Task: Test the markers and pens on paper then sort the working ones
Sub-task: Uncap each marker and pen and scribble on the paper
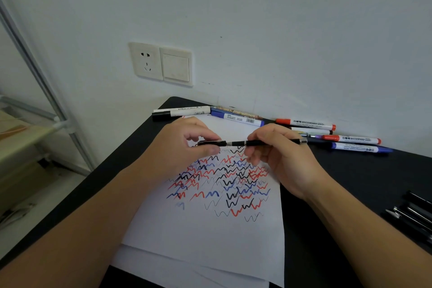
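A white sheet of paper (210, 236) lies on the black table (350, 194), covered in red, blue and black zigzag test marks. Above it my left hand (184, 145) pinches a black pen cap (211, 143). My right hand (278, 154) grips the black pen (254, 142), which lies level, its tip pointing left toward the cap. Cap and tip sit very close, a small gap showing. Whiteboard markers line the wall: one black-capped (182, 112), one blue (236, 118), a red (306, 123), another red (350, 140), another blue (360, 147).
Several dark pens (411, 213) lie at the table's right edge. A second sheet (163, 269) sticks out under the paper. A wall socket and switch (161, 63) sit above the table's far left corner. Left of the table stands a metal-framed shelf (35, 124).
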